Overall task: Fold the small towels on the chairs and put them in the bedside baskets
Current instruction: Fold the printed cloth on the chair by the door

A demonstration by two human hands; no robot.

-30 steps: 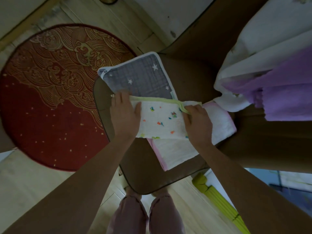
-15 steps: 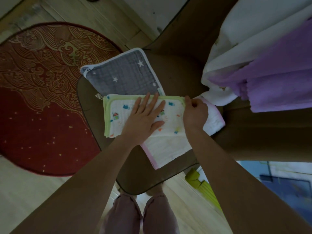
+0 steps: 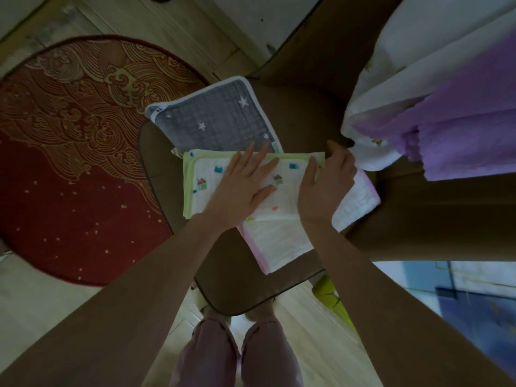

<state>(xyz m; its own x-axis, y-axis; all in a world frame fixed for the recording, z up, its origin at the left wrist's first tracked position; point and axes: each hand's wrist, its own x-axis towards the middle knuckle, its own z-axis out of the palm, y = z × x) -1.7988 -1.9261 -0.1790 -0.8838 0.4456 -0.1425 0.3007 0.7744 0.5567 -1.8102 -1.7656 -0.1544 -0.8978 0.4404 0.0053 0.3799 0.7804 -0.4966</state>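
Note:
A folded white towel with a green border and small coloured prints (image 3: 202, 188) lies on the brown chair seat (image 3: 234, 286). My left hand (image 3: 243, 185) presses flat on its middle, fingers spread. My right hand (image 3: 324, 185) holds the towel's right end, thumb on top and fingers round the edge. Under it lies a white towel with a pink border (image 3: 279, 247). A grey towel with white stars (image 3: 215, 118) lies flat behind, hanging a little over the seat's far left edge.
White and purple cloths (image 3: 435, 107) hang over the chair's right side. A round red rug (image 3: 69, 163) covers the wooden floor at left. A yellow-green object (image 3: 332, 300) lies on the floor by the chair. My legs stand at the seat's near edge.
The green-bordered towel went from a half-fold to a flat rectangle. My left hand moved from its left end to its middle and spread flat. My right hand stayed at the right end.

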